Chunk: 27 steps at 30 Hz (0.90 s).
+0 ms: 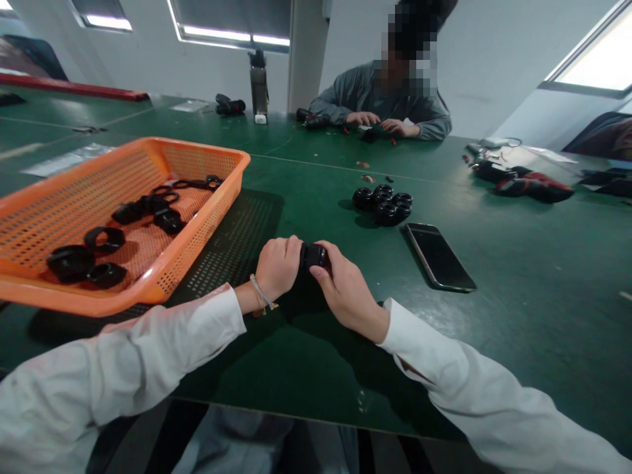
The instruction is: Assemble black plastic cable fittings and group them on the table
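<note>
A small black round fitting (315, 255) is held between my two hands, just above the green table (316, 368). My left hand (280, 266) is closed round its left end, which the fingers mostly hide. On the other end, my right hand (345, 283) grips with thumb and fingers. To the left stands an orange perforated basket (197, 243) with black rings and round black parts (72, 263) inside. Beyond my right hand, several black round fittings (385, 204) sit close together on the table.
A phone (439, 257) lies to the right. Black and red items (533, 185) and papers are farther right. Across the table sits a person in a grey jacket (340, 92), hands on small dark parts. A dark upright device (259, 85) stands at the back.
</note>
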Available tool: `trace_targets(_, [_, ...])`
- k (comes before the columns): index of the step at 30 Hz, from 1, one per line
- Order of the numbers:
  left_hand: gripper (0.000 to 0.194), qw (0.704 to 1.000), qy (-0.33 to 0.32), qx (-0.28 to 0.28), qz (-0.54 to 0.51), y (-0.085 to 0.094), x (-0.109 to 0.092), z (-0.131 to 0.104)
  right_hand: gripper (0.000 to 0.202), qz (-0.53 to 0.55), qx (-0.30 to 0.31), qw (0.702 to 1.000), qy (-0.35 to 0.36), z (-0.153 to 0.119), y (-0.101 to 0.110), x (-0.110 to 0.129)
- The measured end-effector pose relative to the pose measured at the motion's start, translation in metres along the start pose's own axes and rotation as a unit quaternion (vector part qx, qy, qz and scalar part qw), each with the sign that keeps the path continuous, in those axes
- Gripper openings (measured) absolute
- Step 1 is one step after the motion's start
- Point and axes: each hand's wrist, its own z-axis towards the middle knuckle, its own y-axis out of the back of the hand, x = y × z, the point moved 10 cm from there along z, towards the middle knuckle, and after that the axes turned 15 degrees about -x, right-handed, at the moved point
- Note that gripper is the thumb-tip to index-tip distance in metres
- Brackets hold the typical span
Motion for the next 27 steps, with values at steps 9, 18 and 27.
trace_targets(9, [0.039, 0.999, -0.026, 0.020, 0.034, 0.001, -0.005, 0.003, 0.025, 0.040, -0.001, 0.992, -0.116, -0.004, -0.004, -0.013])
trace_targets(18, [0.048, 0.998, 0.042, 0.039, -0.013, 0.004, -0.001, 0.009, 0.021, 0.220, -0.003, 0.914, -0.342, -0.015, -0.016, -0.034])
trace_targets(27, [0.044, 0.994, -0.052, -0.039, -0.092, 0.024, -0.021, 0.011, 0.045, 0.333, 0.025, 0.834, -0.439, -0.032, -0.031, -0.038])
